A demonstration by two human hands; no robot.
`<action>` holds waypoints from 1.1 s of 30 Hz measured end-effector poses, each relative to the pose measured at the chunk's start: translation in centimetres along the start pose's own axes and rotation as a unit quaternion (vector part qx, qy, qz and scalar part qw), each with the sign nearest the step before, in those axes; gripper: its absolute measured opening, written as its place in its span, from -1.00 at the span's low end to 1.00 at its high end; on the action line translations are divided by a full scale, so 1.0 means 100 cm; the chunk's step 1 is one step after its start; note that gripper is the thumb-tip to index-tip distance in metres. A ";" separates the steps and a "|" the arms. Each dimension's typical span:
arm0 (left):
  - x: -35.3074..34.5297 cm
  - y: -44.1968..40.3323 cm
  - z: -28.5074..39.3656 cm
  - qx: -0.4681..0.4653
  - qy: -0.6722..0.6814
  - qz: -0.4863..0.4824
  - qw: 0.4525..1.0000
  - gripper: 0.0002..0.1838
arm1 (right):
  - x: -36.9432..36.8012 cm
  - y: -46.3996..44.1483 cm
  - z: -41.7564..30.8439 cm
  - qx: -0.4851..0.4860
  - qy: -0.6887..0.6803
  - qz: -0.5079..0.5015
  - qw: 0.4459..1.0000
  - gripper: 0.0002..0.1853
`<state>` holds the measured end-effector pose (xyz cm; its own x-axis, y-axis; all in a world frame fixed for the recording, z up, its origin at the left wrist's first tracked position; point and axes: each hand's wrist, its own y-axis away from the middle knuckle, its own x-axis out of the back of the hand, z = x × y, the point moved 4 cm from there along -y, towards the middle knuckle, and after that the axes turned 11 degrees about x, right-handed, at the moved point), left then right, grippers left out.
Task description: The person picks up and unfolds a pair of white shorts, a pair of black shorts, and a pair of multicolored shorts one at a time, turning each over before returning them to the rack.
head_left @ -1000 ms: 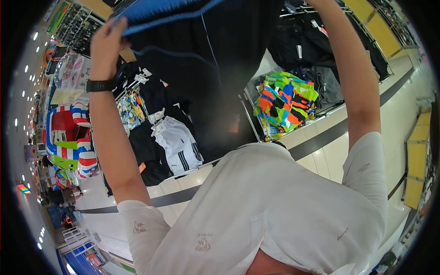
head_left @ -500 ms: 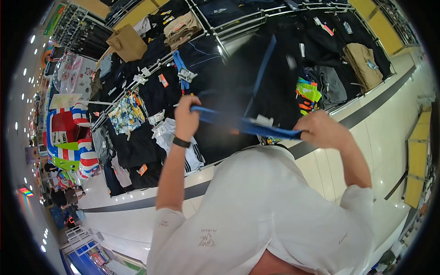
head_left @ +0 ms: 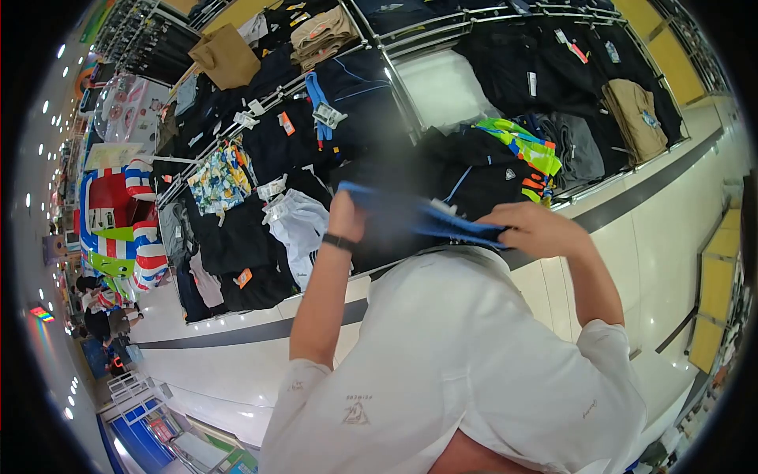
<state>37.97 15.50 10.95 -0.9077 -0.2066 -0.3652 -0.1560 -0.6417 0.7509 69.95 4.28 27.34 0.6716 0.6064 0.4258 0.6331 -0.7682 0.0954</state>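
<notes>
One left hand [head_left: 346,219] and one right hand [head_left: 543,230] grasp one black, blue-waisted fabric garment [head_left: 472,194]; blur obscures it beside the left grip.

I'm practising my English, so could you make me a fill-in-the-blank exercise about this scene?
The left hand and right hand hold a dark garment by its ____ edge.
A dark wristband circles the ____ wrist.
The shorts just left of the left hand are mainly ____.
Missing words: blue; left; white.
</notes>
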 end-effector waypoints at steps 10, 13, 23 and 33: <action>-0.285 0.093 0.154 -0.159 -0.179 -0.328 0.914 -0.60 | 0.132 0.129 -0.078 0.070 0.068 0.398 0.912 -0.54; -0.307 0.106 0.178 -0.134 -0.139 -0.470 0.862 -0.58 | 0.122 0.143 -0.126 0.103 0.056 0.439 0.891 -0.45; -0.128 -0.013 0.109 -0.024 -0.006 -0.230 0.973 -0.54 | -0.029 -0.010 -0.045 0.045 0.012 0.132 0.990 -0.54; 0.108 -0.088 -0.138 0.249 0.187 -0.040 0.950 -0.20 | -0.199 -0.144 0.122 -0.026 -0.028 -0.162 0.986 -0.57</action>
<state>34.90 8.73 -7.18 -0.6979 -0.4795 -0.5320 -0.4675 -0.2576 0.8456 52.15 5.83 6.55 0.4594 0.8306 0.3147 0.7979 -0.5416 0.2645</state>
